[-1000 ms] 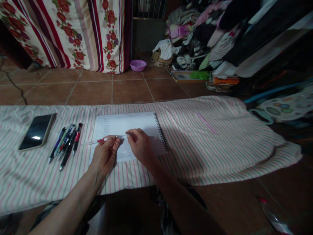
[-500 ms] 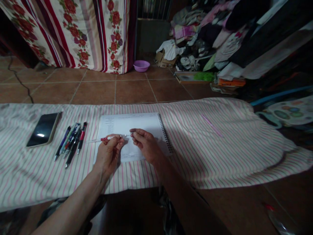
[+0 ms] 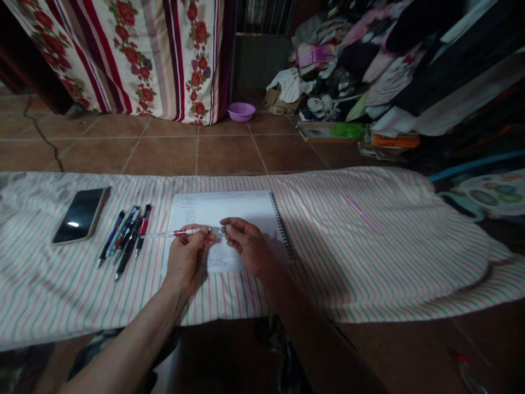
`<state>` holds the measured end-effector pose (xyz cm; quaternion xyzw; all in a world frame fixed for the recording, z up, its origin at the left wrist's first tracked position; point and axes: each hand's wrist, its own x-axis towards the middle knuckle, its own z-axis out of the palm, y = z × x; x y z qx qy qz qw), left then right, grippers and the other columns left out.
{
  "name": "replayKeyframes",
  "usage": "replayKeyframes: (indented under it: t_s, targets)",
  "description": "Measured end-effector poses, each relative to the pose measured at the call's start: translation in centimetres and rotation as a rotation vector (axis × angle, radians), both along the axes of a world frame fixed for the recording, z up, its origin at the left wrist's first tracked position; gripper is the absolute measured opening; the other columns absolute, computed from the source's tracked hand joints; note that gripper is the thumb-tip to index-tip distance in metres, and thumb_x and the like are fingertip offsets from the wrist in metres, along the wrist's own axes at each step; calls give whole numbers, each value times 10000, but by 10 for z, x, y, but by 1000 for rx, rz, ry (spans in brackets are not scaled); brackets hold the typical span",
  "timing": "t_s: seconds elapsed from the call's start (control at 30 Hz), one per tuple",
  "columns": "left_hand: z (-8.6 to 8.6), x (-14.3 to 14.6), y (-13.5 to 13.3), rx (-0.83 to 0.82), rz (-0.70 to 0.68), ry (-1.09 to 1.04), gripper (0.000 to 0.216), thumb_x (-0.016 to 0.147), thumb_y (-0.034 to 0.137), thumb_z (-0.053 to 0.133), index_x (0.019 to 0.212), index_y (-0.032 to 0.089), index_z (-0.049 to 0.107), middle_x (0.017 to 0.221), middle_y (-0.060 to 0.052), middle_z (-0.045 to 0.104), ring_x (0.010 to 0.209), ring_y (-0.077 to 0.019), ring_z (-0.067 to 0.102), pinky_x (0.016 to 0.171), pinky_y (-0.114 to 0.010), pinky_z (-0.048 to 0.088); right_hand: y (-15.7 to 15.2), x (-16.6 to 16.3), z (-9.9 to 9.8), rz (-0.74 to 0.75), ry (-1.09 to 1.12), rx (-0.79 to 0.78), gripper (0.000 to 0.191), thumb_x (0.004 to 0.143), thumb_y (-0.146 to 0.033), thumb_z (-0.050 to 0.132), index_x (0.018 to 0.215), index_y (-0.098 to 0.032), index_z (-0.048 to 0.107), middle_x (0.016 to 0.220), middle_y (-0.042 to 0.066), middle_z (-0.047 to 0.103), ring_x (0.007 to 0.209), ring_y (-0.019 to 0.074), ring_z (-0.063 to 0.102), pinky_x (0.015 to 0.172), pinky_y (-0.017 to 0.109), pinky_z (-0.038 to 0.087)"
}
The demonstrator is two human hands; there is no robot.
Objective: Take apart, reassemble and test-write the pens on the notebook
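Observation:
My left hand is closed around a clear pen with a red grip, held level above a spiral notebook that lies open on the striped cloth. My right hand is pinched at the pen's right tip, and I cannot make out what its fingers hold. Both hands hover over the lower part of the notebook page.
Several pens lie in a row left of the notebook, and a dark phone beyond them. A pink pen rests on the cloth to the right. Behind are tiled floor, a floral curtain, a purple bowl and piled clothes.
Both hands stay together at the pen over the notebook. The camera has shifted a little, so everything sits slightly further right in the picture.

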<state>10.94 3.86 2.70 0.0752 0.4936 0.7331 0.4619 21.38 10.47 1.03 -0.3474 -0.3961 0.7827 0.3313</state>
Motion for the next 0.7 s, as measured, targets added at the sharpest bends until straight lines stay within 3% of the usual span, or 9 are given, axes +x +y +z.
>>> replayKeyframes:
  t_s: [0.13, 0.33, 0.7]
  targets:
    - [1, -1, 0, 11, 0, 9, 194, 579, 117, 728, 686, 116, 566, 558, 0, 616, 500, -62, 560, 504, -132, 453, 1, 1, 0, -18, 42, -87, 181, 638, -241, 685, 805, -176, 660, 720, -12, 607, 610, 65, 488, 566, 198, 352]
    - [5, -3, 0, 18, 18, 0, 220, 560, 117, 741, 692, 118, 565, 563, 0, 619, 526, -70, 576, 514, -130, 461, 5, 3, -2, 55, 302, -279, 174, 634, -156, 697, 787, -168, 615, 713, -23, 567, 597, 61, 477, 542, 200, 359]
    - [0, -8, -2, 14, 7, -3, 224, 544, 130, 761, 679, 121, 583, 592, 3, 625, 545, -68, 584, 523, -123, 478, 1, 1, 2, 155, 444, -341, 159, 652, -161, 674, 785, -189, 591, 702, -23, 519, 590, 82, 434, 537, 219, 355]
